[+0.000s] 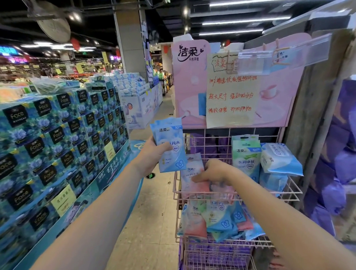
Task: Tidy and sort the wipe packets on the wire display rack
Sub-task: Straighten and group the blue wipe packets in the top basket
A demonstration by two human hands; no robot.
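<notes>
At the upper basket (290, 193) of the pink wire rack (213, 139), the right hand (214, 171) curls thumb and fingers around a pink packet (191, 176) lying at the basket's left end, while the left hand (152, 154) grips 1 blue packet (170, 148) upright in the air just left of the rack. Since the packets look slick and loosely heaped, pulling the pink one out could drag neighbours over the low front rim onto the mixed heap (216, 219) 1 tier below or the floor (153, 225), and could topple the upright green packet (246, 157) nearby.
</notes>
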